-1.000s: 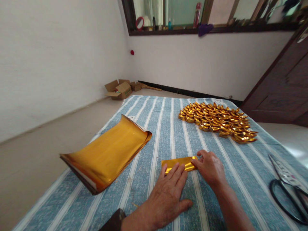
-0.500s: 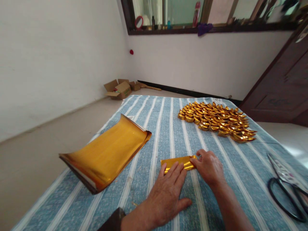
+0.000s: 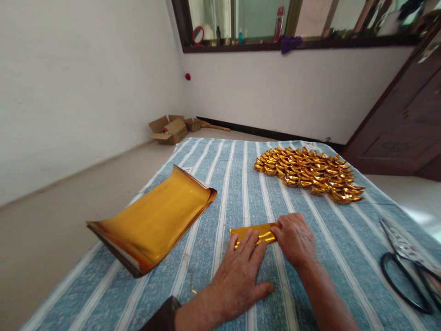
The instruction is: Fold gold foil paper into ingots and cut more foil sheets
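Open striped cloth (image 3: 234,184) separates the sheet stack (image 3: 155,211) from the foil pile (image 3: 305,172), while scissors (image 3: 402,244) obstruct the right.

Foil strip (image 3: 264,233): on cloth (image 3: 206,248), near side; left hand (image 3: 237,280) on top, right hand (image 3: 295,239) at right end.
Foil sheet stack (image 3: 155,211): on cloth, left of strip.
Folded ingots (image 3: 306,172): on cloth, behind-right of strip.
Scissors (image 3: 404,248): on cloth, right of right hand.
Cardboard box (image 3: 177,130): on floor (image 3: 131,172), beyond cloth's far-left corner.

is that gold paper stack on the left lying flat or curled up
Curled: the gold paper stack bends upward at both ends, its middle lower.
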The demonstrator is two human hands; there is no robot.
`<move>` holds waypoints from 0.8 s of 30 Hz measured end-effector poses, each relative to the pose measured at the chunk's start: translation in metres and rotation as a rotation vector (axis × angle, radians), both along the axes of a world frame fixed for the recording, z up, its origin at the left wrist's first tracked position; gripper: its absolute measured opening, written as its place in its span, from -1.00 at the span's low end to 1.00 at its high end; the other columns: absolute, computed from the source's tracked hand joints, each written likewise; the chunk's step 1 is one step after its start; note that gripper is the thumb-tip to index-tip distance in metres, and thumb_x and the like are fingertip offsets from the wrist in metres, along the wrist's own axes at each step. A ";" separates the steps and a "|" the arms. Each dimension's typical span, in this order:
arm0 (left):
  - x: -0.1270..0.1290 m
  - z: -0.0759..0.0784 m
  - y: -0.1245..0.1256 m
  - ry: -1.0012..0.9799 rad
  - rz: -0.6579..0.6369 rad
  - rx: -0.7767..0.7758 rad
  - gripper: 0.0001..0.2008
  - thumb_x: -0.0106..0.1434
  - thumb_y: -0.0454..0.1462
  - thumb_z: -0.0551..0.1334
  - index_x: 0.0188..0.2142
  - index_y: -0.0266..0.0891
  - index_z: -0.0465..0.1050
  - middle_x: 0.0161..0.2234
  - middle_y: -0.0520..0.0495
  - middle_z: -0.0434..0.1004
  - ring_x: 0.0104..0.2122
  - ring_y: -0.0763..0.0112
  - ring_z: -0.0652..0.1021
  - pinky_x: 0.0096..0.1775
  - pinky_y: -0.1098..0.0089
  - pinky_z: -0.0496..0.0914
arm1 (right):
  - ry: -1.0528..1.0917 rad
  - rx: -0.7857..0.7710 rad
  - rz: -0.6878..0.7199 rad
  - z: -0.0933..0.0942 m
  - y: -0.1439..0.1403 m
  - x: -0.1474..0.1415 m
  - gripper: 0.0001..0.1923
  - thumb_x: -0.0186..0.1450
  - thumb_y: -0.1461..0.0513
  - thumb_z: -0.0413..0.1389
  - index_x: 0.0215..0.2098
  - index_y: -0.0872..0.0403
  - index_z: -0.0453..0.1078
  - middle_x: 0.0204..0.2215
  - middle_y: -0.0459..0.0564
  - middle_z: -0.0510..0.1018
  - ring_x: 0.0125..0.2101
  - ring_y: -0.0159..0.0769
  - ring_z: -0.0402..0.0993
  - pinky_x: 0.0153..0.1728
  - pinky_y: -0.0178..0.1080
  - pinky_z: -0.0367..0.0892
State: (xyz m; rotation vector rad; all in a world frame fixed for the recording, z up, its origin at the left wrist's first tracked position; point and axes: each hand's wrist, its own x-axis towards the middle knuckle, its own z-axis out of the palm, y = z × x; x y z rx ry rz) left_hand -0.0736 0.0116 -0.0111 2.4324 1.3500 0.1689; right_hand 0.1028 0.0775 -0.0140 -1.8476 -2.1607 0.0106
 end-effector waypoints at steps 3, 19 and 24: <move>0.000 -0.001 0.000 0.001 0.002 0.000 -0.19 0.23 0.01 0.23 0.32 -0.23 -0.05 0.34 -0.31 -0.01 0.32 -0.01 0.02 0.27 -0.12 -0.11 | -0.027 0.073 0.084 -0.001 -0.002 -0.005 -0.82 0.30 0.32 0.05 -0.44 0.06 0.41 -0.40 0.02 0.51 -0.20 -0.15 0.28 -0.22 -0.21 0.09; -0.004 -0.010 -0.004 -0.023 -0.016 0.009 -0.14 0.27 0.08 0.14 0.37 -0.29 -0.17 0.36 -0.26 -0.11 0.34 0.07 -0.06 0.29 -0.06 -0.14 | -0.154 0.126 0.112 -0.012 -0.023 -0.025 -0.77 0.39 0.24 -0.02 -0.37 0.06 0.43 -0.39 0.02 0.47 -0.28 -0.15 0.32 -0.19 -0.12 0.05; -0.004 -0.009 -0.006 -0.029 -0.023 0.022 -0.16 0.29 0.10 0.10 0.35 -0.35 -0.11 0.35 -0.29 -0.08 0.34 0.08 -0.06 0.28 -0.07 -0.14 | -0.138 0.099 0.114 -0.016 -0.032 -0.023 -0.82 0.39 0.21 0.00 -0.30 0.04 0.42 -0.34 -0.01 0.46 -0.23 -0.15 0.33 -0.19 -0.13 0.06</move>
